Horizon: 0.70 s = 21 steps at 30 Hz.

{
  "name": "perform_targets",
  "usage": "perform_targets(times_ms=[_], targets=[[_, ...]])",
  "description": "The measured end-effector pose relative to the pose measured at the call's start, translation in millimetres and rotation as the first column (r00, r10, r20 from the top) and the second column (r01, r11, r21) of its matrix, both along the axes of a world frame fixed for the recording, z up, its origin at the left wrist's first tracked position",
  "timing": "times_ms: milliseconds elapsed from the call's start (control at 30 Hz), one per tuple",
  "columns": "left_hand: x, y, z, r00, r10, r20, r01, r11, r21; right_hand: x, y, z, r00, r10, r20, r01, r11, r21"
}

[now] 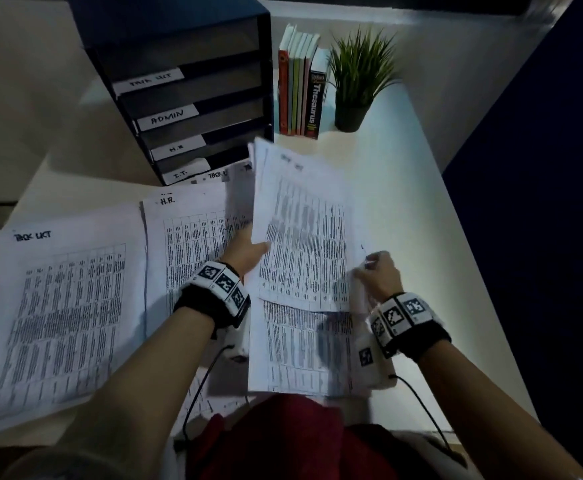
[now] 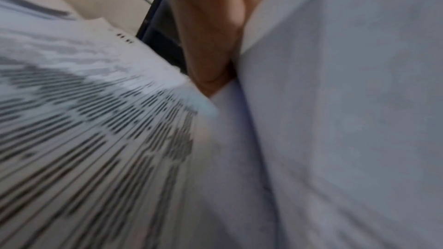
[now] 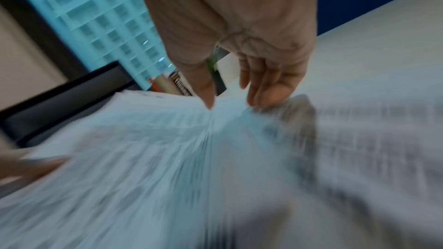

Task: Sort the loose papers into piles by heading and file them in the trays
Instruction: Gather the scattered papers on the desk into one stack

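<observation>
Mid-sort, I reckon: left hand [image 1: 248,249] grips the lifted sheets [image 1: 300,223] at frame centre; right hand [image 1: 380,271] pinches their right edge. Heading's blurred (can't read it). Next: read it, drop on matching pile. I count two piles lower left, four labelled trays [image 1: 179,116] upper left.

Tray labels [image 1: 168,116] read TASK LIST, ADMIN, H.R., I.T. Left of the gripped sheets, one pile [image 1: 61,306] is headed TASK LIST, another [image 1: 193,230] H.R.; beyond, a book spine [image 1: 315,105] reads Thesaurus.
</observation>
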<state>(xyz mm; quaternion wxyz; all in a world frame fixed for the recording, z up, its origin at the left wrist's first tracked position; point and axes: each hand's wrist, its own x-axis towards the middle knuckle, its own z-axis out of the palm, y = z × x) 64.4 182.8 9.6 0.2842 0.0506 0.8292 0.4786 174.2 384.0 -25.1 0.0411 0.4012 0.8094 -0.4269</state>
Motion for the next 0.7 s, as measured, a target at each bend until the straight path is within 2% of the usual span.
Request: perform_targets(times_ms=[67, 133, 200, 267, 333, 400, 433, 500, 567, 600, 700], targets=[[3.7, 1.4, 20.7, 0.998, 0.002, -0.061, 0.004, 0.994, 0.106, -7.4, 16.0, 12.8, 0.996, -0.057, -0.073, 0.053, 0.997, -0.053], [4.2, -1.7, 43.3, 0.996, -0.006, -0.09, 0.026, 0.976, 0.218, -16.9, 26.3, 29.8, 0.99, -0.068, -0.125, 0.04, 0.977, -0.211], [0.2, -7.2, 61.8, 0.997, 0.008, -0.082, 0.02, 0.945, 0.327, -27.6, 29.3, 48.9, 0.972, -0.135, -0.193, 0.038, 0.899, -0.436], [-5.1, -10.6, 73.6, 0.996, 0.081, -0.039, -0.059, 0.919, 0.391, -37.0, 25.4, 71.7, 0.949, -0.141, -0.282, -0.038, 0.838, -0.545], [-10.9, -12.5, 77.4, 0.986, 0.164, -0.013, -0.148, 0.914, 0.378, -46.5, 17.9, 90.9, 0.924, -0.106, -0.368, -0.12, 0.832, -0.542], [-15.4, -16.9, 82.0, 0.975, 0.215, -0.06, -0.185, 0.93, 0.318, -51.2, 8.0, 107.2, 0.908, -0.07, -0.413, -0.152, 0.864, -0.481], [-16.2, -18.8, 89.3, 0.972, 0.2, -0.125, -0.159, 0.947, 0.278, -53.2, 4.8, 112.3, 0.901, -0.06, -0.431, -0.158, 0.877, -0.453], [-14.5, -20.4, 113.9, 0.946, 0.074, -0.316, -0.015, 0.983, 0.185, -57.3, 0.7, 116.7, 0.889, -0.053, -0.454, -0.158, 0.897, -0.413], [-8.3, -17.6, 149.1, 0.854, -0.105, -0.51, 0.165, 0.983, 0.074, -60.5, -2.8, 117.0, 0.89, -0.089, -0.447, -0.142, 0.878, -0.457], [-4.6, -15.1, 165.2, 0.774, -0.182, -0.606, 0.233, 0.972, 0.006, -62.1, -5.1, 118.0, 0.885, -0.122, -0.449, -0.142, 0.847, -0.512], [5.2, -12.1, 186.6, 0.576, -0.306, -0.758, 0.368, 0.925, -0.094, -64.7, -5.7, 123.5, 0.855, -0.198, -0.479, -0.167, 0.769, -0.617]])
